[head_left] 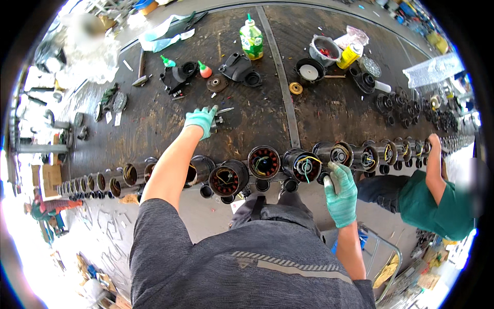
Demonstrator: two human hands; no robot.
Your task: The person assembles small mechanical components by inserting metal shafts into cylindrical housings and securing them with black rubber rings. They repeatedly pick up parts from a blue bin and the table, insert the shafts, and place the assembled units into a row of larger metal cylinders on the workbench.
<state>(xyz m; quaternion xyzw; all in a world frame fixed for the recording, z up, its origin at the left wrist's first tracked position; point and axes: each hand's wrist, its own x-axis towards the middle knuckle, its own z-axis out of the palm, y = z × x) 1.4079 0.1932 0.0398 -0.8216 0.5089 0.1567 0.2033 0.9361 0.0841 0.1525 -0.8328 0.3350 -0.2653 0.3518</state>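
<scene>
Metal piece (219,121) beside left grip (201,121), hold unclear, housing (333,151) beside right grip (342,195), released

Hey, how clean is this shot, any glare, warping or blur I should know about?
Head view: white glare washes out parts of both side edges; head view: the workbench's far edge bows and the row of dark cylinders curves; head view: soft blurred patches sit at upper left and beside the co-worker; head view: left hand and right hand look fairly sharp.
</scene>
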